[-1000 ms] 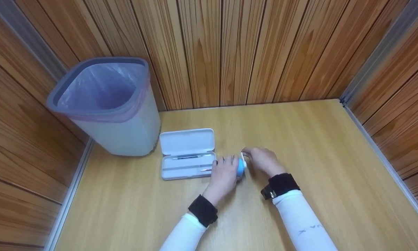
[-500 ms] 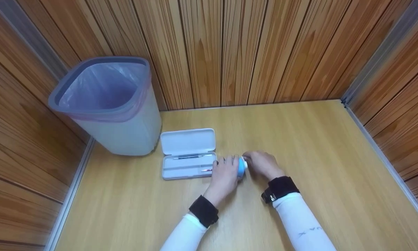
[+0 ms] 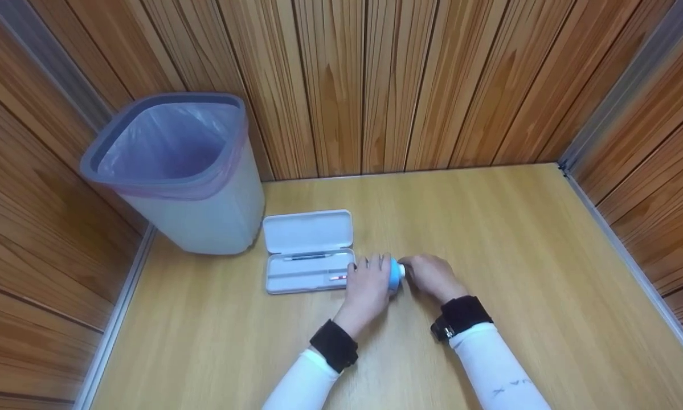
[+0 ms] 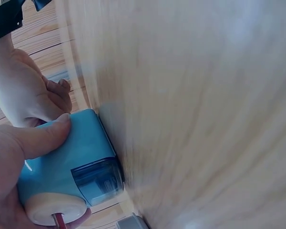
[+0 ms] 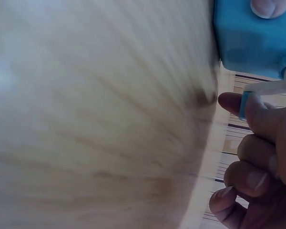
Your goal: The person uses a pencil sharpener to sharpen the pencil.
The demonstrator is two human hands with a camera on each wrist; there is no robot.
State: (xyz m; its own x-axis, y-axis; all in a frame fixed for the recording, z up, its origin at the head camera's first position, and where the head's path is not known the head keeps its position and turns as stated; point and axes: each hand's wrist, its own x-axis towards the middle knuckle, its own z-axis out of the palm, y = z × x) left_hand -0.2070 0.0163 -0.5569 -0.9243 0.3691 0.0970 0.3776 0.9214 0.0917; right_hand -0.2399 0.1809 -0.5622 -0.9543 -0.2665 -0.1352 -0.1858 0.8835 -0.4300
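In the head view my left hand (image 3: 367,285) grips a blue crank pencil sharpener (image 3: 395,276) that rests on the table, its thumb across the body in the left wrist view. A red pencil (image 4: 59,220) sticks into the sharpener's round pale front (image 4: 55,208); its outer end points left toward the pencil case. A see-through shavings drawer (image 4: 99,181) shows on the sharpener. On the far side, my right hand (image 3: 431,276) pinches the small blue knob (image 5: 244,105) of the white crank arm (image 5: 267,88) between thumb and forefinger, other fingers curled loosely.
Left of the hands lies a white pencil case (image 3: 307,232) with its lid up and a slim dark pen or pencil (image 3: 313,256) inside. A lined trash bin (image 3: 204,222) stands at the back left. Wooden panel walls (image 3: 341,85) enclose the table (image 3: 518,245).
My right hand has swung slightly down and toward me while turning the crank. The white crank arm, upright in the head view earlier, is now mostly hidden. My left hand stays put.
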